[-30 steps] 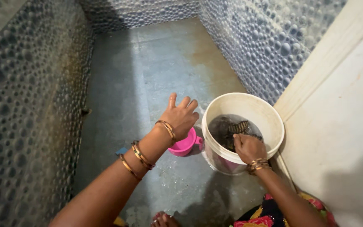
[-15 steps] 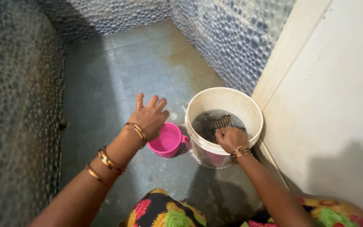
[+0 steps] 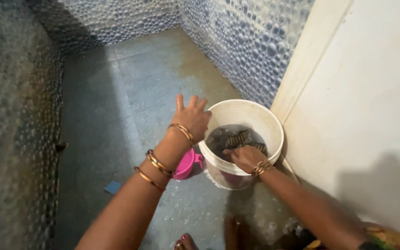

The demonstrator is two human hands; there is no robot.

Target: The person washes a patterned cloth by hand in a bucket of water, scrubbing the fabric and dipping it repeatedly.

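Down in the white bucket (image 3: 268, 124), right hand (image 3: 245, 158) clenched on dark patterned cloth (image 3: 240, 139); left hand (image 3: 191, 119) hovers above the pink mug (image 3: 184, 165), fingers released and spread.

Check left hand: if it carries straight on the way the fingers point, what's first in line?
Likely nothing close. The left hand points up-frame beside the white bucket, over bare wet floor; the bubble-tiled far wall comes next, though depth is unclear.
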